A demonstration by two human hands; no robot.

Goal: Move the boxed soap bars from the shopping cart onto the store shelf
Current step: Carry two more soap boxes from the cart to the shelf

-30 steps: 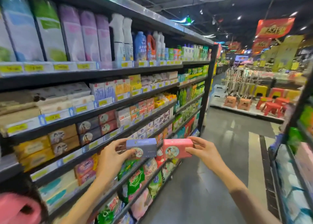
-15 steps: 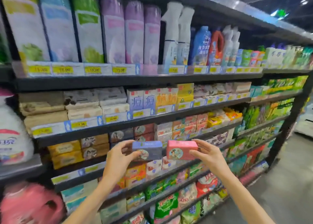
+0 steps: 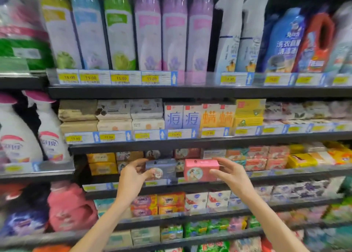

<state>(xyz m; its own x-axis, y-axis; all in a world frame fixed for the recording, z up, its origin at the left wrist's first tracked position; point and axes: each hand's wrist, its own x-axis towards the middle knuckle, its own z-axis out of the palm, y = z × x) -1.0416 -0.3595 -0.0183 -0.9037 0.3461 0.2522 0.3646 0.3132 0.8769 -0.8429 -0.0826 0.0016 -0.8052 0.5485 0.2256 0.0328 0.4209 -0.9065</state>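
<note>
We face a store shelf point(image 3: 190, 146) w/ both arms raised. Our left hand point(image 3: 133, 177) grips a blue soap box point(image 3: 162, 168), thumb on its front, fingers over the top left corner. Our right hand point(image 3: 231, 172) grips a pink soap box point(image 3: 201, 169) by its right end, thumb low, fingers on top. The two boxes sit side by side, just apart, pink at 3 o'clock of blue, both held level in front of the soap row point(image 3: 257, 157). At 12 o'clock, tall spray cans point(image 3: 148, 32) stand above yellow price tags point(image 3: 122, 78). At 9 o'clock, white bottles point(image 3: 17, 137); at 7 o'clock, a pink jug point(image 3: 70, 209). Edges of the view are blurred.
</note>
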